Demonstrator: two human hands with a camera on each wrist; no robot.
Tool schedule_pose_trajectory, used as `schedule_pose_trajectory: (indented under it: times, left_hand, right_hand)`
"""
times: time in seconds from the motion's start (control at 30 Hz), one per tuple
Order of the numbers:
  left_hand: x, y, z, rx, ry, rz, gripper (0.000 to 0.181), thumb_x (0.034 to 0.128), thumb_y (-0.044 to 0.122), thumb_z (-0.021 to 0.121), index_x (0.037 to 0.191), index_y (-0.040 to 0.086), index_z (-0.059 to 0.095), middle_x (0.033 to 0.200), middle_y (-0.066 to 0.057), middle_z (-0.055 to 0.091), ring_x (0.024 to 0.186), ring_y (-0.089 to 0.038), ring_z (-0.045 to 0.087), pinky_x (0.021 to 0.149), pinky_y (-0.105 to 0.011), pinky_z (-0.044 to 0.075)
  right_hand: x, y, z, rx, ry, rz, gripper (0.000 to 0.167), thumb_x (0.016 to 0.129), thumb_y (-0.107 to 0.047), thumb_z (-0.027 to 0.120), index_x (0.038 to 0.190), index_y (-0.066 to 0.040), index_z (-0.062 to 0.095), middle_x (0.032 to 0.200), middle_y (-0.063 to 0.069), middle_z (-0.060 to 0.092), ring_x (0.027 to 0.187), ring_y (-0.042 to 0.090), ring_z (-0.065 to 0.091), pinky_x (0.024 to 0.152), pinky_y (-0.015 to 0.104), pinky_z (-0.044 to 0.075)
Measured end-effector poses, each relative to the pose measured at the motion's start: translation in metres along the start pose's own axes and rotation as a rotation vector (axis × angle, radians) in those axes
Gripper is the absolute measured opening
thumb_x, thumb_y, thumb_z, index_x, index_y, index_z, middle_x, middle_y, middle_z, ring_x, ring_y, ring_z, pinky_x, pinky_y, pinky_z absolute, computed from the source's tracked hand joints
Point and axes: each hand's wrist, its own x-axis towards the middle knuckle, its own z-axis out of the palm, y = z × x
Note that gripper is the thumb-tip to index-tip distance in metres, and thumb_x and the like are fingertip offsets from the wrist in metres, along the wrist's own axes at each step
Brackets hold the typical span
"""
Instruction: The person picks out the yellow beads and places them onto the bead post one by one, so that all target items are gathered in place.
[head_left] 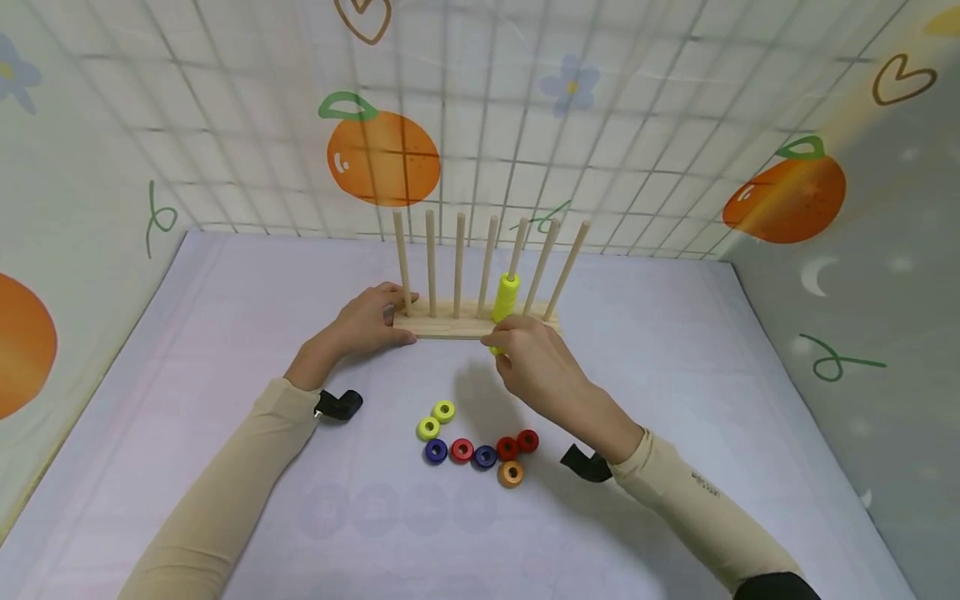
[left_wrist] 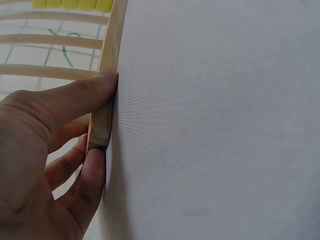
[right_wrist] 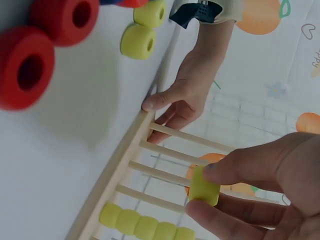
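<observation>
A wooden rack [head_left: 450, 330] with several upright pegs stands on the table. The left hand [head_left: 371, 318] grips its left end; in the left wrist view the thumb and fingers of that hand [left_wrist: 60, 130] hold the base end [left_wrist: 102, 122]. Yellow beads [head_left: 506, 297] are stacked on one peg, seen as a row of yellow beads [right_wrist: 145, 225] in the right wrist view. The right hand [head_left: 542, 367] is in front of the rack, pinching one yellow bead [right_wrist: 204, 186] between thumb and finger, off the pegs.
Loose beads lie in front of the rack: two yellow beads [head_left: 436, 419], two blue, several red beads [head_left: 462, 451] and an orange bead [head_left: 511, 474]. Behind the table hangs a printed cloth [head_left: 637, 100] with a grid pattern.
</observation>
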Motion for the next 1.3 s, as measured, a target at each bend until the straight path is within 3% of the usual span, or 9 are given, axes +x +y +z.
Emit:
schedule_pose_trajectory:
  times: [0.33,0.83,1.3]
  left_hand:
    - [0.0,0.0,0.001,0.014,0.007,0.006,0.069,0.0811,0.03,0.084,0.142,0.01,0.058,0.144,-0.014,0.049,0.134,-0.037,0.042,0.104,-0.056,0.036]
    - [0.0,0.001,0.0,0.015,0.003,0.014,0.071,0.0809,0.029,0.085,0.143,0.009,0.056,0.144,-0.014,0.05,0.135,-0.036,0.041,0.105,-0.055,0.036]
    - [-0.001,0.002,0.0,0.009,0.005,0.017,0.071,0.0808,0.028,0.085,0.142,0.009,0.057,0.143,-0.014,0.05,0.134,-0.036,0.042,0.105,-0.054,0.036]
  right_hand:
    - [0.002,-0.001,-0.013,-0.064,0.04,-0.026,0.031,0.08,0.01,0.069,0.108,-0.002,0.078,0.103,0.012,0.071,0.091,0.026,0.066,0.071,0.035,0.055]
    - [0.006,0.0,-0.033,-0.062,0.124,-0.055,0.026,0.081,0.011,0.07,0.103,0.0,0.078,0.103,0.014,0.071,0.095,0.029,0.065,0.075,0.039,0.055]
    - [0.011,0.003,-0.041,-0.09,0.212,-0.087,0.028,0.08,0.013,0.067,0.105,0.002,0.077,0.102,0.015,0.07,0.092,0.03,0.065,0.068,0.036,0.054]
